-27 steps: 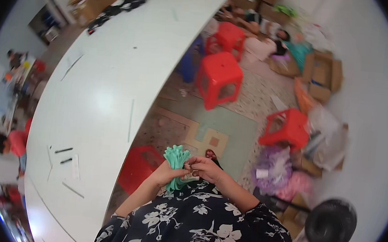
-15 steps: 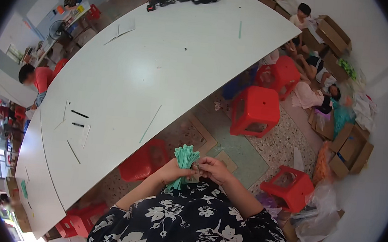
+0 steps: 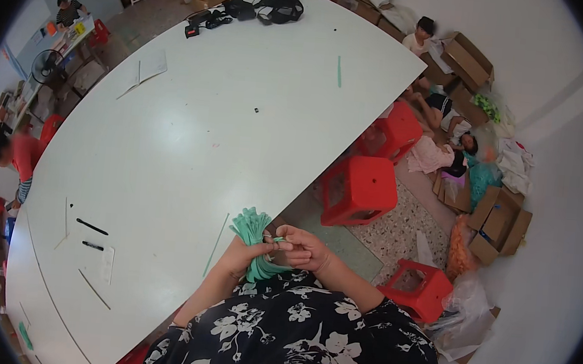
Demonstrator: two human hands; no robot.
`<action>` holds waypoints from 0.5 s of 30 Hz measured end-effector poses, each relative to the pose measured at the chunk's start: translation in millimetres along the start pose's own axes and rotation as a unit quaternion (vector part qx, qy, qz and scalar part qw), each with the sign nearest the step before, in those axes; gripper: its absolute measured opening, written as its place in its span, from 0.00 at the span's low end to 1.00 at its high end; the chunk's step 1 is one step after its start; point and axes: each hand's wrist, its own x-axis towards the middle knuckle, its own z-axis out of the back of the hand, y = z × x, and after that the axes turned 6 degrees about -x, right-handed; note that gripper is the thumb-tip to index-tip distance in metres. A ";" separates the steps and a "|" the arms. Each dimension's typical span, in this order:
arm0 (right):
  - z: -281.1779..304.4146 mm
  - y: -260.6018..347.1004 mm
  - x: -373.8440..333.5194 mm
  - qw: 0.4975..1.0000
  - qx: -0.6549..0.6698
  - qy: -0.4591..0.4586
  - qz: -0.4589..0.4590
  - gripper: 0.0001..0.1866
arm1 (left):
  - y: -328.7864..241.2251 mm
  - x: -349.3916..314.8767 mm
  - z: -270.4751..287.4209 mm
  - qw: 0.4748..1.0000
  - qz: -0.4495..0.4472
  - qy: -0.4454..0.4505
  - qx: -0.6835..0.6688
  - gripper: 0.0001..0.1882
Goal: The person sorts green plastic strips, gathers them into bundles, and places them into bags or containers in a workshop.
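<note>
A bundle of mint-green looped bands [image 3: 251,226] is gripped in my left hand [image 3: 251,251], its loops fanning out above the fist and the long ends hanging below toward my lap. Close beside the left thumb, my right hand [image 3: 306,250] is closed in a pinch. A small thin piece shows at its fingertips, too small to name. Both hands are just in front of my body, by the near edge of the white table [image 3: 186,193]. A single green strip [image 3: 216,245] lies on the table left of the bundle.
Two black pens [image 3: 92,226] and a white paper slip [image 3: 108,265] lie on the table's left. Black bags [image 3: 279,6] rest at its far end. Red stools [image 3: 360,191] stand to the right; people sit and lie beyond, among cardboard boxes [image 3: 501,224] and plastic bags [image 3: 467,312].
The view has shifted, so table and stools appear lower and further left. The bundle is tilted more to the left and sits closer to the table edge. Both hands stay together at it.
</note>
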 end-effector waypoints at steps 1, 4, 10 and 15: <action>-2.0 5.1 4.1 1.000 -0.009 0.011 0.008 0.08 | -6.9 6.6 3.7 1.000 -0.001 0.000 0.002 0.10; 7.7 22.9 22.8 0.997 0.021 0.075 0.008 0.09 | -27.8 22.8 6.2 1.000 0.000 0.000 0.009 0.10; 41.0 119.9 47.1 0.977 -0.029 -0.174 0.123 0.03 | -44.1 50.7 22.2 0.994 -0.047 -0.093 -0.030 0.12; 122.1 214.9 50.7 0.914 -0.007 -0.344 0.215 0.06 | -51.0 68.9 44.8 0.961 -0.106 -0.235 -0.101 0.11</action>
